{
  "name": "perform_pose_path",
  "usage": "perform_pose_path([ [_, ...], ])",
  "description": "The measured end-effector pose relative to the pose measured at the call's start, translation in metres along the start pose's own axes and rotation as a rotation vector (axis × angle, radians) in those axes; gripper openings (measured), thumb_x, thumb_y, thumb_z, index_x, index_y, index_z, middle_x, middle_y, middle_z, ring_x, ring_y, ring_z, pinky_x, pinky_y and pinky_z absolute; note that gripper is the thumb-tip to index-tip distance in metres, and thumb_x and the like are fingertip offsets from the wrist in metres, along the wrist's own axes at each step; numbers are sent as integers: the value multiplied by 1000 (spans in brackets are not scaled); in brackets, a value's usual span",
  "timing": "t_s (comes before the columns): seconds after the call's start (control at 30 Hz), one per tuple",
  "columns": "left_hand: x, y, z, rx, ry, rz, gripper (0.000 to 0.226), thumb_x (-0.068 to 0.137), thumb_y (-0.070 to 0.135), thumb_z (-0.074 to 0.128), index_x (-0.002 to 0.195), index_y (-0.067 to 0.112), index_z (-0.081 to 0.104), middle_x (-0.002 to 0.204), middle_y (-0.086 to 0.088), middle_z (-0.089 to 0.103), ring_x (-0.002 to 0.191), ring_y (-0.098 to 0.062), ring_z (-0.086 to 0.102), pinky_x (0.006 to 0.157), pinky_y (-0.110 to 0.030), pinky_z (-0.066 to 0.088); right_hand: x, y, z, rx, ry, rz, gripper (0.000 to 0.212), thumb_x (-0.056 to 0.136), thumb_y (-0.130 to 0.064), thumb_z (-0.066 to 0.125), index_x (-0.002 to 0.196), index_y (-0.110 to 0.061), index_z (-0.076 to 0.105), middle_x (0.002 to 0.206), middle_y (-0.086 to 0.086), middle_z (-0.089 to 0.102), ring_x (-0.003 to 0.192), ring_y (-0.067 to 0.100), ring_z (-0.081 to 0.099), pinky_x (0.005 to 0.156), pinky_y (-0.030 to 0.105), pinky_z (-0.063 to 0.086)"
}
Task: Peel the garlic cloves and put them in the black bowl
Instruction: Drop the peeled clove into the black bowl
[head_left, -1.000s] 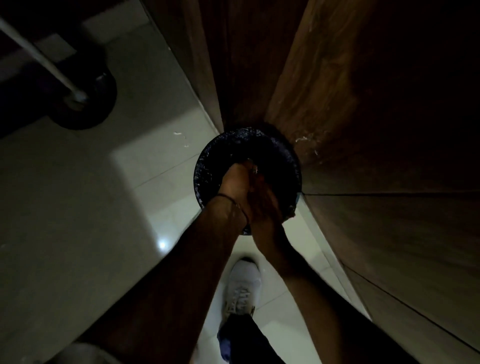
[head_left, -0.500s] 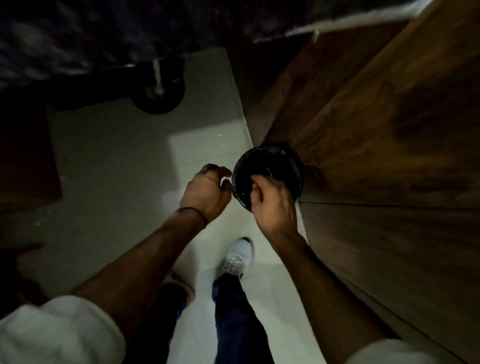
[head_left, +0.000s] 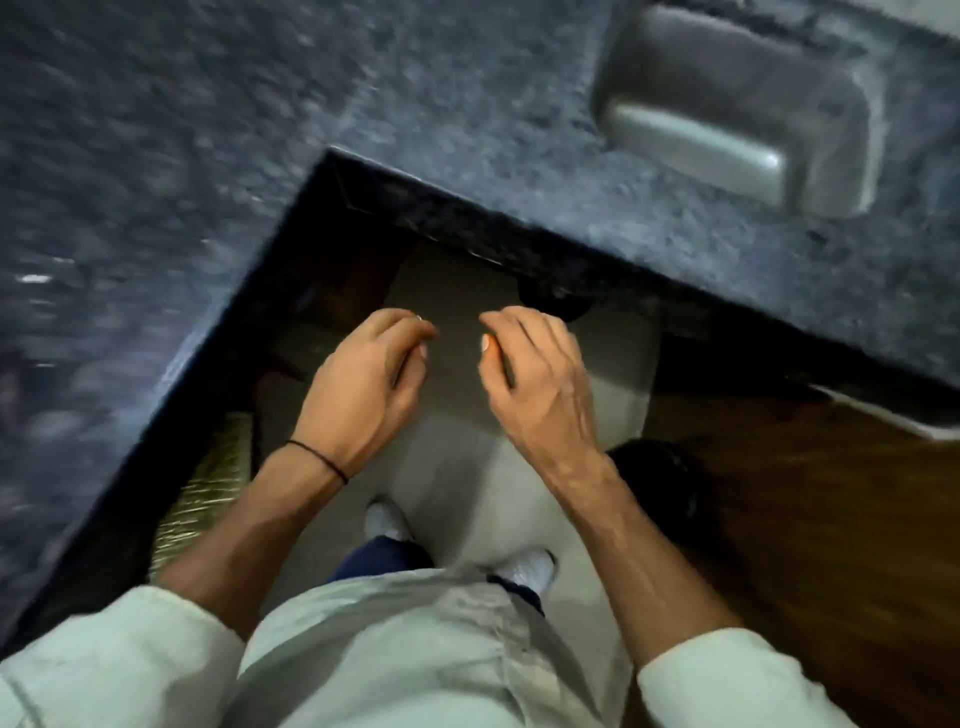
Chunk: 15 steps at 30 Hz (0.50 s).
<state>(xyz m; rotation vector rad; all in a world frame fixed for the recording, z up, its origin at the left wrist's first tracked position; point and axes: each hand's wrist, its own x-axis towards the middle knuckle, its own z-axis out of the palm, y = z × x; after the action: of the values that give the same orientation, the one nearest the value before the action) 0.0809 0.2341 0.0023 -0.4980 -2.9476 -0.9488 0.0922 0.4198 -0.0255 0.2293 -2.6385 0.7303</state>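
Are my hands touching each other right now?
No, the left hand and the right hand are apart, with floor showing between them.

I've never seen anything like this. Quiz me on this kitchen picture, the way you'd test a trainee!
1. True or false: the sink sits at the lower left of the view.
2. Which wrist wears the black band? A) left B) right C) both
3. Fill in: the left hand and right hand hover over the ____, not the counter.

Key: 1 false, it is at the upper right. 2 A. 3 floor.
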Motion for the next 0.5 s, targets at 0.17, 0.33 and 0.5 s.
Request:
perform_pose_path([
  [0.17, -17, -81, -94, -59, 322, -81, 24, 97, 15, 51, 113, 10, 68, 118, -5, 63, 105, -22, 64, 89, -37, 53, 76, -103, 51, 79, -24, -299, 26, 96, -21, 55, 114, -9, 70, 113, 8, 68, 104, 27, 61, 87, 41, 49],
  [0.33, -33, -147, -132, -74, 490, -254, 22, 95, 12, 52, 109, 12, 70, 114, -2, 63, 101, -17, 62, 85, -37, 54, 125, -172, 108, 165, -104, -452, 24, 95, -18, 57, 113, -6, 69, 111, 9, 67, 101, 28, 61, 86, 44, 50],
  [0.5, -44, -194, -148, -37, 574, -460, 26, 91, 14, 50, 106, 8, 71, 112, -7, 66, 101, -23, 63, 92, -33, 48, 156, -205, 168, 306, -290, -485, 20, 96, -15, 57, 112, -7, 66, 109, 7, 64, 98, 26, 59, 91, 40, 48],
])
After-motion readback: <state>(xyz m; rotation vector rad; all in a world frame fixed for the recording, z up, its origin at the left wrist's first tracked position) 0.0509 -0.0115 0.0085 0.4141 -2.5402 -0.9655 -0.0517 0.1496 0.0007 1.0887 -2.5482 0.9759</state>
